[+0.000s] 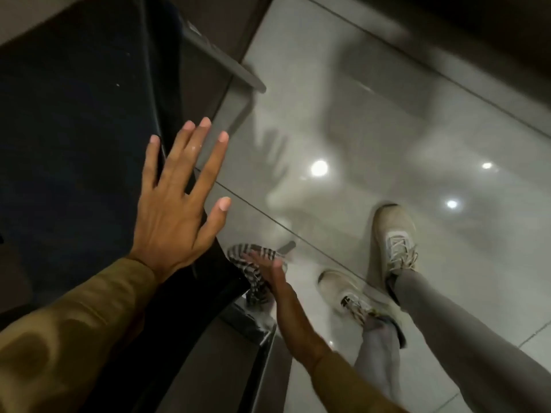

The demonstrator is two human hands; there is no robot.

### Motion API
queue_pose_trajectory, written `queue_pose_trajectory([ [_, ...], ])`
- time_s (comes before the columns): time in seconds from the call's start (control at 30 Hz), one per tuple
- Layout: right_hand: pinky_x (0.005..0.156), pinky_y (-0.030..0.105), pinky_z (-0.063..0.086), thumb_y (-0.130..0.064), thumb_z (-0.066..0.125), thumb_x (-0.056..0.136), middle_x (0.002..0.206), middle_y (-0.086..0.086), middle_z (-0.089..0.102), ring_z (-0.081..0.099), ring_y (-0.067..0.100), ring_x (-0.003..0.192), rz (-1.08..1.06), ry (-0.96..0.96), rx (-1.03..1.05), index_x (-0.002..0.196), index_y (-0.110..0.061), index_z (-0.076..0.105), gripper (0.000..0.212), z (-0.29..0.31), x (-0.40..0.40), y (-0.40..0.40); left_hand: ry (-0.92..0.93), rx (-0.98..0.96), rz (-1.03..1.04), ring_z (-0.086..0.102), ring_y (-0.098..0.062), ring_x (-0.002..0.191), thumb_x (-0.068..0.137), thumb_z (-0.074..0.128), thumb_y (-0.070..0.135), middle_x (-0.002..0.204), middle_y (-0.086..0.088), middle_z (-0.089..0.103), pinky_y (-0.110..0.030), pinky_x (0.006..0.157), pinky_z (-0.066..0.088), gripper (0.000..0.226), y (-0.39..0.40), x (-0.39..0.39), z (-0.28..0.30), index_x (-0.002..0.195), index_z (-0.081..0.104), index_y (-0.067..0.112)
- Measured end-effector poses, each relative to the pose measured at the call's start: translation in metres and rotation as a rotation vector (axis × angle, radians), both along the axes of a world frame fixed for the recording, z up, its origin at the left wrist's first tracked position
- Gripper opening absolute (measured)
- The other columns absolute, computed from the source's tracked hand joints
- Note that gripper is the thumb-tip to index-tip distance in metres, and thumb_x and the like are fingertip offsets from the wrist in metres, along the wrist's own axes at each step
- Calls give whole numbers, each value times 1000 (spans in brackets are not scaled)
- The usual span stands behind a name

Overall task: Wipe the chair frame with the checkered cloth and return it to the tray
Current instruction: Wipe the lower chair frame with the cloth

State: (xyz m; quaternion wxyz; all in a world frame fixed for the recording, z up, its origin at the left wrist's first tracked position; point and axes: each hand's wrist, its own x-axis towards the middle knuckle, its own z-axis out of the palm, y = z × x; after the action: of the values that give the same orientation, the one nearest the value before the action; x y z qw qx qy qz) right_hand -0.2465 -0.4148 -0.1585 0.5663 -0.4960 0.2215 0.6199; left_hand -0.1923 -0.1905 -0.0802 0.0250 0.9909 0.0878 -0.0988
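- The right hand (269,274) reaches down with its fingers laid flat on the checkered cloth (253,271), pressing it against the lower edge of the dark chair frame (229,281); the blur hides whether the fingers curl around it.
- The left hand (179,204) is held above, fingers spread wide and holding nothing, over the edge of the dark seat (74,129), well apart from the cloth.
- Beyond lie two pale shoes (393,234) on the glossy tiled floor (417,129).

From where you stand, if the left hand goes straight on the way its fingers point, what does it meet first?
Probably nothing close. The left hand, open and spread, points up the edge of the dark chair seat; the grey frame bar lies further along that line, but depth is unclear.
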Motion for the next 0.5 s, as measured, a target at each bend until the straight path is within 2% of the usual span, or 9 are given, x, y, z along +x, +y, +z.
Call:
queue_pose_trajectory([
  [0.07, 101, -3, 46, -49, 28, 117, 134, -47, 67, 58, -27, 127, -54, -135, -3, 140, -45, 69, 46, -5, -16, 10, -36, -36, 25, 21, -36, 169, 114, 17, 53, 180, -19, 25, -60, 138, 8, 73, 4, 0, -4, 171, 29, 9],
  [0.13, 118, 15, 46, -32, 37, 114, 136, -43, 66, 55, -21, 132, 14, -329, -107, 133, -45, 68, 38, -13, -25, 22, -87, -102, 74, 19, -36, 169, 113, 20, 49, 179, -20, 24, -52, 139, 2, 72, 8, 3, -7, 170, 28, 6],
  [0.2, 126, 43, 47, -42, 43, 108, 144, -14, 69, 60, -4, 136, -10, -362, -148, 139, -36, 65, 38, -26, -29, 32, -135, -123, 89, 17, -37, 169, 112, 24, 46, 179, -21, 23, -48, 140, 0, 71, 10, 6, -11, 170, 26, 4],
  [0.23, 128, 53, 44, -55, 43, 106, 144, -5, 71, 63, 5, 140, -25, -339, -142, 145, -29, 62, 51, -36, -31, 37, -153, -115, 86, 17, -38, 169, 112, 24, 46, 179, -23, 23, -48, 140, 1, 71, 11, 7, -14, 170, 25, 4],
  [0.3, 135, 61, 26, -76, 27, 104, 154, -3, 68, 50, 17, 157, 43, -376, -88, 151, -24, 60, 77, -53, -33, 38, -179, -100, 78, 16, -41, 168, 113, 20, 49, 178, -26, 23, -51, 139, 1, 72, 11, 5, -18, 170, 25, 5],
  [0.37, 139, 58, 15, -70, 19, 108, 169, 2, 51, 28, 18, 166, 183, -452, -57, 150, -28, 61, 72, -79, -32, 37, -206, -73, 79, 16, -45, 167, 113, 18, 50, 177, -30, 24, -52, 139, 1, 73, 12, 4, -21, 170, 26, 5],
  [0.43, 136, 62, 23, -35, 30, 118, 167, -4, 43, 26, 29, 168, 76, -327, -116, 150, -22, 55, 42, -104, -28, 38, -202, -60, 85, 17, -48, 166, 113, 18, 49, 176, -31, 24, -54, 139, 2, 73, 14, 4, -21, 170, 26, 3],
  [0.47, 130, 61, 38, -20, 36, 119, 166, -4, 43, 36, 33, 164, -10, -212, -168, 155, -13, 54, 40, -112, -25, 38, -192, -56, 89, 17, -48, 166, 112, 20, 47, 176, -31, 25, -56, 138, 4, 73, 14, 5, -20, 169, 26, 2],
  [0.5, 117, 52, 55, -15, 38, 119, 166, 2, 49, 52, 31, 153, -76, -101, -205, 157, -7, 54, 42, -118, -26, 38, -175, -55, 94, 18, -48, 166, 110, 24, 46, 176, -31, 25, -59, 138, 5, 74, 14, 6, -18, 169, 26, 1],
])
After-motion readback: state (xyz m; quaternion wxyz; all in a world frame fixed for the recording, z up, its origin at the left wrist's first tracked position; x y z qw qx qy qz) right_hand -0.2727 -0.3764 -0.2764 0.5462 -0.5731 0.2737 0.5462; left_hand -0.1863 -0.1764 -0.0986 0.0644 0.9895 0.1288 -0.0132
